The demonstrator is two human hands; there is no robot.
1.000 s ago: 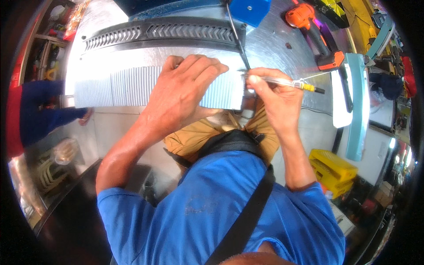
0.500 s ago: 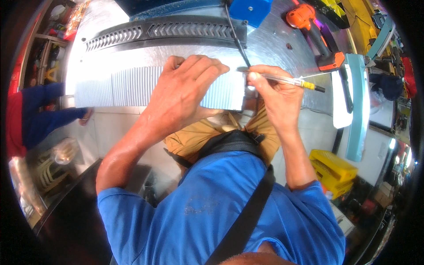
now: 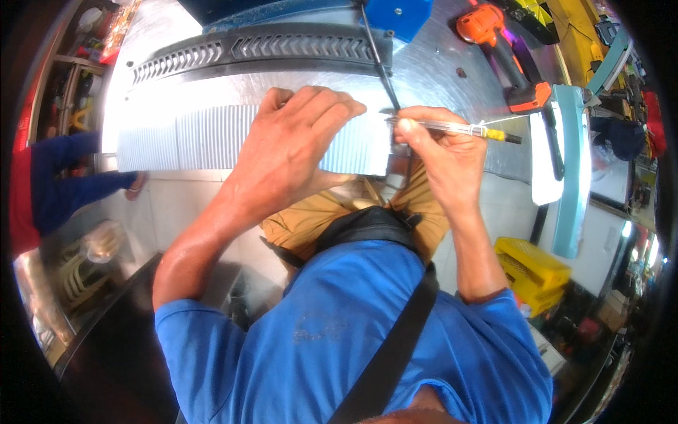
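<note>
A long silver ridged metal heat sink (image 3: 212,138) lies along the near edge of the steel table. My left hand (image 3: 293,138) grips it across its width, the thumb at its near edge and the fingers over its top. In a pinch, my right hand (image 3: 448,145) holds a slim clear-barrelled pen (image 3: 452,126) with a yellow and black end and white string tied round it. Its tip is by the heat sink's right end; whether they touch I cannot tell. A thin black cable (image 3: 376,49) runs down from the far side to my right fingers.
Behind the heat sink lies a long black slotted panel (image 3: 282,49). An orange and black cordless power tool (image 3: 501,56) rests at the far right, near a blue block (image 3: 399,18). A yellow crate (image 3: 533,275) stands low at right. Another person's leg (image 3: 78,191) shows at left.
The pen's tip has shifted slightly down, and my right hand has moved a touch. My left hand keeps its grip on the heat sink.
</note>
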